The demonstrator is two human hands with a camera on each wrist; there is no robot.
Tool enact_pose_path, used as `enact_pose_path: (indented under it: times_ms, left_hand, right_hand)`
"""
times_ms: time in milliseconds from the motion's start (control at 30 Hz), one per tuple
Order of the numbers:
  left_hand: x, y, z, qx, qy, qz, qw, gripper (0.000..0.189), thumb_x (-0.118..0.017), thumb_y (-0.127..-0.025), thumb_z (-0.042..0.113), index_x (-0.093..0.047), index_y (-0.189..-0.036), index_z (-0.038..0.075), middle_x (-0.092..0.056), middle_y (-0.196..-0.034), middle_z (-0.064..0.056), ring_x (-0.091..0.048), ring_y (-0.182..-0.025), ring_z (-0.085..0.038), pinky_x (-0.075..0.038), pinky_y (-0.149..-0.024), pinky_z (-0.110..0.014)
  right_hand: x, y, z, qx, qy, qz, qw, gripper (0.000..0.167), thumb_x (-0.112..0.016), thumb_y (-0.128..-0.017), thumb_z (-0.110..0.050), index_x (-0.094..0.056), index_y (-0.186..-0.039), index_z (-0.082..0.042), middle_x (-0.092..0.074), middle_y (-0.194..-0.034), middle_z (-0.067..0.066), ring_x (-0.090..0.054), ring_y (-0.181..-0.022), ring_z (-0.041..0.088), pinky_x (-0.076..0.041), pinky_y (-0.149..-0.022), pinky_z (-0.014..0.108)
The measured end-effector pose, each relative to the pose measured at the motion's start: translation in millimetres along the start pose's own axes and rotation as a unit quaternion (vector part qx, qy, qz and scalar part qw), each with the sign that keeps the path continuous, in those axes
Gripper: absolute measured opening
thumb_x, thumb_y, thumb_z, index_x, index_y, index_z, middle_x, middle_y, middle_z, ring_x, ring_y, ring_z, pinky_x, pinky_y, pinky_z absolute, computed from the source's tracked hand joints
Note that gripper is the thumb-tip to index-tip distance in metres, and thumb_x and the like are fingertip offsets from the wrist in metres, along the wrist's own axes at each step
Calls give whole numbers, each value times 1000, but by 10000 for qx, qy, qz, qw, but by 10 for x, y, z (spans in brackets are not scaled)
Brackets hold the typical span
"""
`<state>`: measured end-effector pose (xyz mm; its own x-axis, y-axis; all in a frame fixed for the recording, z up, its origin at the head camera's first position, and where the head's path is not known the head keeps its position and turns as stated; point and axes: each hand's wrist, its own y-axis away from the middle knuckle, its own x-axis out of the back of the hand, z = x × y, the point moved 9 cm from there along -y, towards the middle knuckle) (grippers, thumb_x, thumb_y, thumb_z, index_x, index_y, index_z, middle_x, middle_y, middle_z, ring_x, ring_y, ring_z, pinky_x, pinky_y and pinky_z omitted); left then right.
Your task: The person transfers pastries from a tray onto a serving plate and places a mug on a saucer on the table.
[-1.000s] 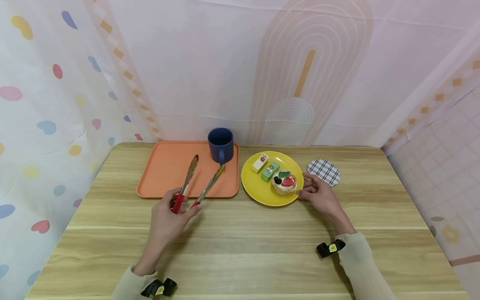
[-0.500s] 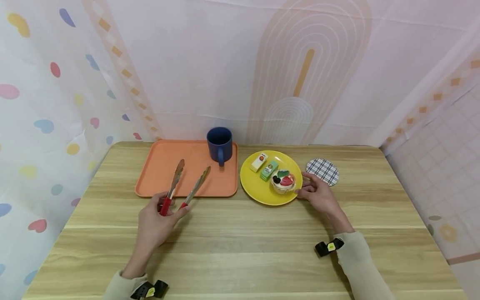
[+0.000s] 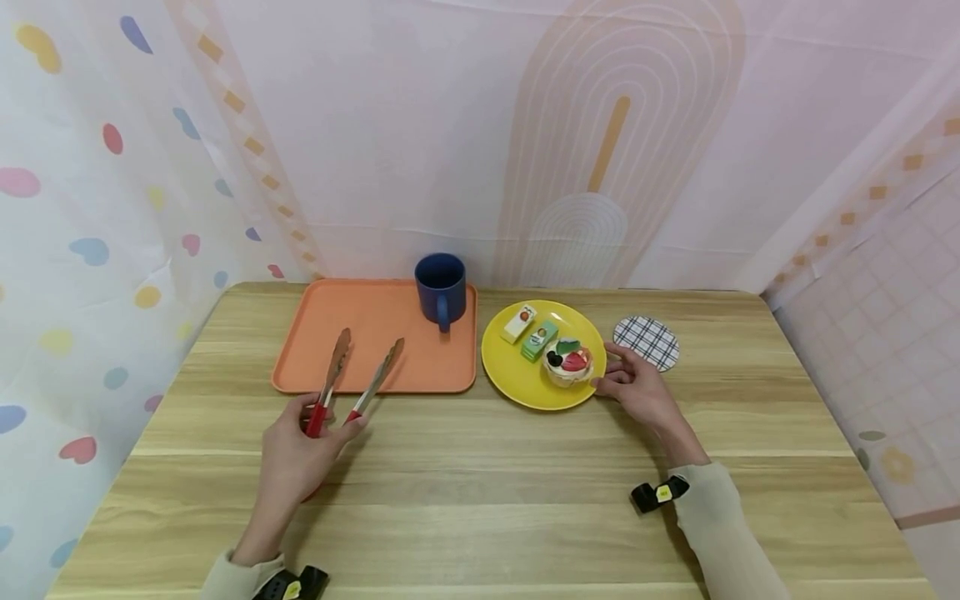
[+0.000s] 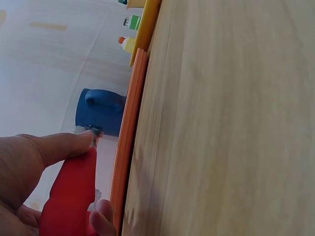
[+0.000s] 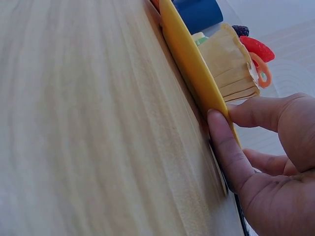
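My left hand [image 3: 300, 454] holds red-handled metal tongs [image 3: 334, 367] by their grips, with the arms spread apart and nothing between the tips. Those tips reach over the front of the orange tray [image 3: 352, 304]. In the left wrist view, thumb and fingers grip the red handle [image 4: 74, 187]. At the right, my right hand [image 3: 643, 398] pinches the rim of the yellow plate [image 3: 506, 371], thumb and finger on either side of the edge. On the plate lie a fruit-topped tart [image 3: 567, 367], a green cake slice [image 3: 539, 342] and a cream-coloured one [image 3: 518, 323].
A dark blue mug [image 3: 440, 292] stands upright at the tray's back right corner. Just beyond the plate to the right lies a round checked coaster [image 3: 647, 340], close to my right hand. Patterned cloth [image 3: 420, 142] hangs behind the wooden table [image 3: 480, 517].
The left hand has drawn the tongs leftward and towards me, away from the mug. Their arms stay spread. The right hand keeps its hold on the plate's rim.
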<state>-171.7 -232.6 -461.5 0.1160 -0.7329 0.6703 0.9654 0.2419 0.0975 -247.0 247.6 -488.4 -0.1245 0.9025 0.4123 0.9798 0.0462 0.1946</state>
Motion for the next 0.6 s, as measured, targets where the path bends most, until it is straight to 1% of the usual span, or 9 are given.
enact_pose_path:
  times_ms: [167, 267, 467, 600]
  left_hand:
    - [36, 3, -43, 23, -10, 118, 9999, 78, -82, -84, 51, -51, -136, 1, -67, -101, -15, -60, -76, -19, -46, -61, -29]
    - [52, 6, -56, 35, -51, 161, 9999, 76, -82, -84, 50, -52, -133, 0, -68, -97, -15, -60, -76, -19, -46, -61, -29]
    - [55, 26, -85, 160, -97, 88, 9998, 81, -83, -83, 51, -50, -134, -2, -68, -97, -15, -61, -78, -20, -46, -62, -30]
    - [62, 38, -92, 182, -119, 107, 9997, 78, -84, -82, 50, -51, -131, -2, -68, -94, -14, -60, -76, -19, -45, -61, -29]
  right_hand:
    - [3, 1, 6, -14, 17, -2, 10000, 72, -71, -95, -10, -35, -158, -6, -61, -133, 25, -65, -98, 15, -53, -77, 16]
    - [0, -1, 14, -26, 37, -2, 10000, 72, -71, -95, -9, -35, -158, -7, -61, -133, 24, -64, -98, 14, -53, -77, 16]
    - [-4, -6, 12, -12, 55, -1, 10000, 72, -71, -95, -9, -35, -158, -6, -61, -132, 25, -65, -97, 14, -53, -77, 16]
    - [3, -3, 17, -36, 90, 4, 10000, 72, -71, -95, -9, -35, -158, -7, -61, -132, 24, -65, -99, 16, -53, -77, 16]
